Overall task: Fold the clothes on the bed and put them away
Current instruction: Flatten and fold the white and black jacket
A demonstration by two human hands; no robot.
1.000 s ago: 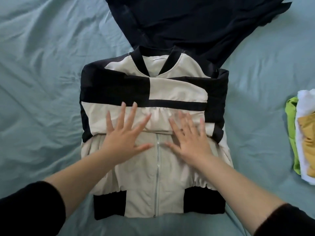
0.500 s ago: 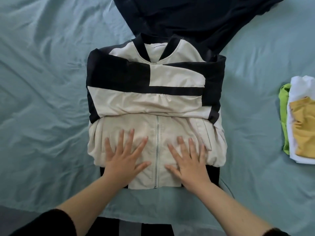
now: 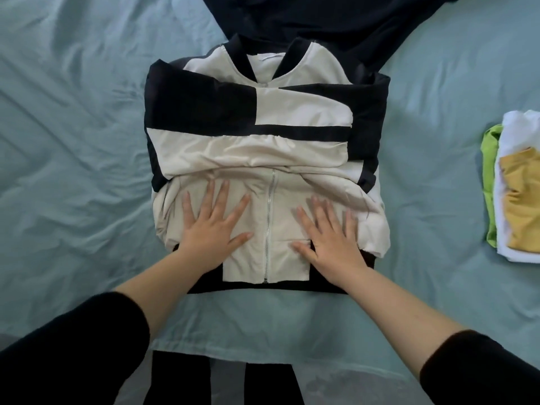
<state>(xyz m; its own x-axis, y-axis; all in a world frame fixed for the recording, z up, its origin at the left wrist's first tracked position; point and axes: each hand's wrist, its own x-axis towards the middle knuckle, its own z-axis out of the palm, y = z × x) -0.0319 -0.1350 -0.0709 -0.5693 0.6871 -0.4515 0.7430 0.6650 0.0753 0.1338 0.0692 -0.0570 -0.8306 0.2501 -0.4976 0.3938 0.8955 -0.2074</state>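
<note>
Hands are lying flat with spread fingers on the jacket (image 3: 263, 147) at frame centre: left hand (image 3: 211, 230) and right hand (image 3: 330, 239) pressing beside the zipper (image 3: 268, 226), grasping nothing.

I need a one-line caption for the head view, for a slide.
Both hands, left hand and right hand, press flat on a cream-and-black jacket on the bed.

Both palms travelled down the cream-and-black jacket (image 3: 263, 147) within a second: the left hand (image 3: 211, 229) and right hand (image 3: 330, 238) slid from the folded sleeves to the lower front panels beside the zipper (image 3: 268, 226), pressing flat, fingers spread, near the hem.
</note>
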